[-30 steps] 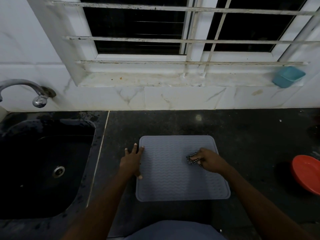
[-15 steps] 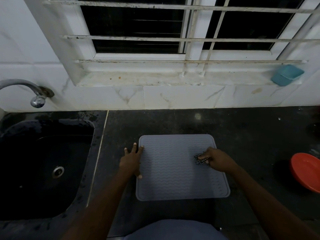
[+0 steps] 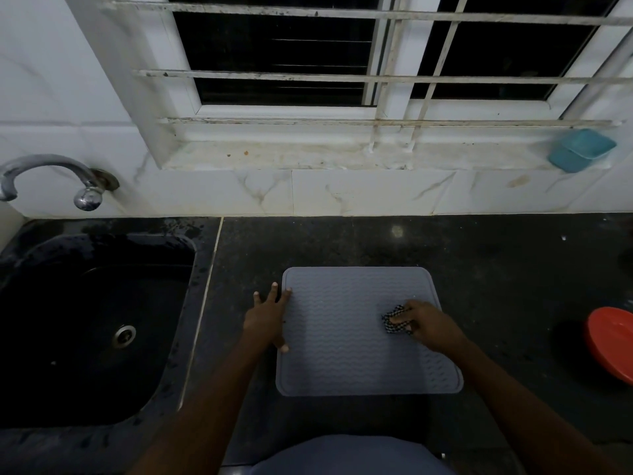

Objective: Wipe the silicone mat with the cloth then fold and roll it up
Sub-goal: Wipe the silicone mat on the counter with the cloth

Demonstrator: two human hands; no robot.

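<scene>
Nearest to the person, one grey silicone mat point(image 3: 356, 351) lies flat on the dark countertop point(image 3: 496, 286), its edges square to the counter front. It looks almost square, so its long axis I cannot tell; its wavy ridges run from left to right. The left hand point(image 3: 265, 320) presses down at the mat's left edge with straight, spread fingers, the forefinger tip and thumb on the mat. The right hand point(image 3: 430, 325) is curled around one small checked cloth point(image 3: 395, 320), which touches the mat near its right edge. Further left is one black sink point(image 3: 68, 354), and at the right edge one red bowl point(image 3: 613, 344). At the wall there is one metal tap point(image 3: 51, 169), and on the window sill point(image 3: 308, 156) stands one teal container point(image 3: 580, 149).
</scene>
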